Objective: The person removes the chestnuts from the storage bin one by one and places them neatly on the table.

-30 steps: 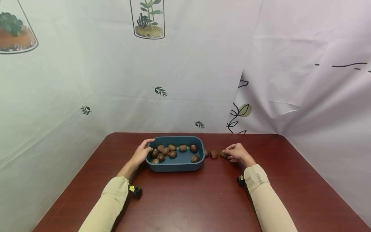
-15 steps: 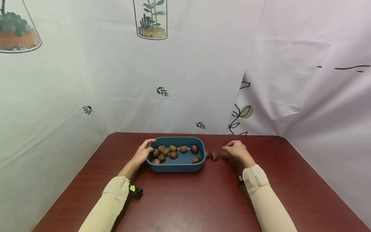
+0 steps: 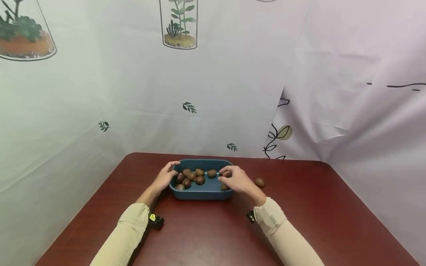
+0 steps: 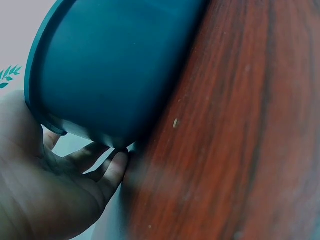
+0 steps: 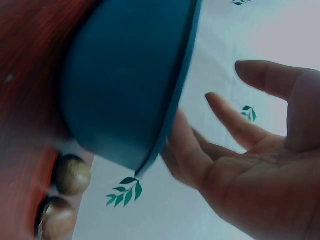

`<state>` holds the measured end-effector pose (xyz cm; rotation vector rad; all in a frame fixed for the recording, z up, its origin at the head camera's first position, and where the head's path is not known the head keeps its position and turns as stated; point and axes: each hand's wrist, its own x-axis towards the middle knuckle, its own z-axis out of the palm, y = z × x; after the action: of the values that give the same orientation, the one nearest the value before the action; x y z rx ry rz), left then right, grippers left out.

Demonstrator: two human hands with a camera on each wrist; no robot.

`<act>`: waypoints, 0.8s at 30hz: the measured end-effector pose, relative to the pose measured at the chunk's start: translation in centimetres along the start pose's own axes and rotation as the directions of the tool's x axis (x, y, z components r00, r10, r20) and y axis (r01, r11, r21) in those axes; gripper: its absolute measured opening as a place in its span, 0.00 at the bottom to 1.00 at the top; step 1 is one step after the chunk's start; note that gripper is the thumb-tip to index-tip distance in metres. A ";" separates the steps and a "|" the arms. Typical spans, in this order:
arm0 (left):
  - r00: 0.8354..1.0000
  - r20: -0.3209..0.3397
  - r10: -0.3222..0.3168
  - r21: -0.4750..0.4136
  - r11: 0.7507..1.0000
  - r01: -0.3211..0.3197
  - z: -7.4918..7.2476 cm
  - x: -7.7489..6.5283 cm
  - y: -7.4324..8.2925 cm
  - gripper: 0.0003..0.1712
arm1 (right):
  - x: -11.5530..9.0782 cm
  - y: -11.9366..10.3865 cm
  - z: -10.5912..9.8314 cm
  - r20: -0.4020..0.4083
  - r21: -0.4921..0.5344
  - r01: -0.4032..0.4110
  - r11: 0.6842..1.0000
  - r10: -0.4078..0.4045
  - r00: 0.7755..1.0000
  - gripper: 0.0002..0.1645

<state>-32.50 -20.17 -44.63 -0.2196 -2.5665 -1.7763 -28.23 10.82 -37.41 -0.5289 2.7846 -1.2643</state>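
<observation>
A blue rectangular tray (image 3: 203, 195) stands on the table with several brown chestnuts (image 3: 200, 180) in it, most towards its left end. My left hand (image 3: 163, 177) grips the tray's left end at the rim; in the left wrist view its fingers lie against the end wall. Over the right end of the tray is my right hand (image 3: 237, 181). In the right wrist view thumb and fingers are spread apart with nothing between them, and chestnuts under the hand are partly hidden in the head view. Beside the tray, two chestnuts (image 5: 72, 175) rest on the table in the right wrist view.
The dark red wooden table (image 3: 199, 232) has rounded far corners. One chestnut (image 3: 259, 182) lies on it right of my right hand. A white cloth (image 3: 216, 92) printed with leaves and plants hangs behind and at both sides.
My right hand has left the chestnut at the right end of the row and moved left over the tray, now covering the other chestnuts on the table. My left hand keeps its place.
</observation>
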 end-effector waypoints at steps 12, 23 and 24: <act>1.000 -0.006 0.008 0.031 1.000 -0.008 -0.5 0.1 0.2 0.25 | 2.0 -1.2 2.2 0.146 -0.163 -0.040 0.986 0.065 0.987 0.31; 1.000 0.022 0.002 0.025 1.000 -0.003 0.1 0.2 0.2 0.25 | 2.9 -0.5 3.1 0.372 -0.331 0.116 0.936 0.016 0.928 0.16; 1.000 0.027 0.003 0.030 1.000 -0.003 0.2 0.2 0.1 0.25 | 2.9 -0.3 3.0 0.401 -0.311 0.134 0.941 0.002 0.916 0.15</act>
<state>-32.69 -19.90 -44.56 -0.2480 -2.6075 -1.7443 -30.36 7.53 -38.96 -0.8028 2.6447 -0.5954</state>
